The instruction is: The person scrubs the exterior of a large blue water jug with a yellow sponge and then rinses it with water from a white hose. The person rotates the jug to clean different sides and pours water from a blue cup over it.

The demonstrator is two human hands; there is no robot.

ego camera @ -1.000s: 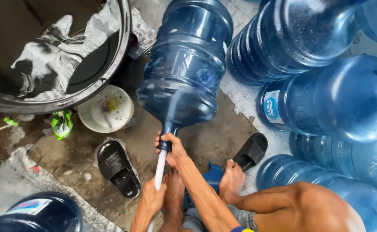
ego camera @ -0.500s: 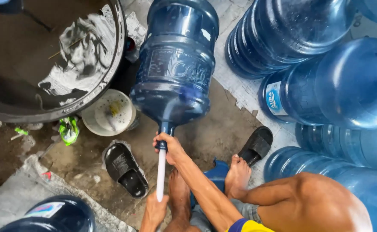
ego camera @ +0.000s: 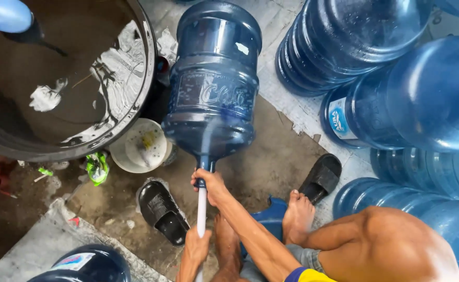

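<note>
Two hands work on the big blue water jug (ego camera: 212,89), which lies on the wet floor beside the black tub (ego camera: 83,78). At the jug's neck, the right hand (ego camera: 211,185) is wrapped tight around it. Below the jug, the left hand (ego camera: 197,245) grips the white stick (ego camera: 201,209) poking into the neck.

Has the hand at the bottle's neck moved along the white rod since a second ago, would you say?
No. The right hand still grips at the bottle neck, the same way off the sandal.
</note>
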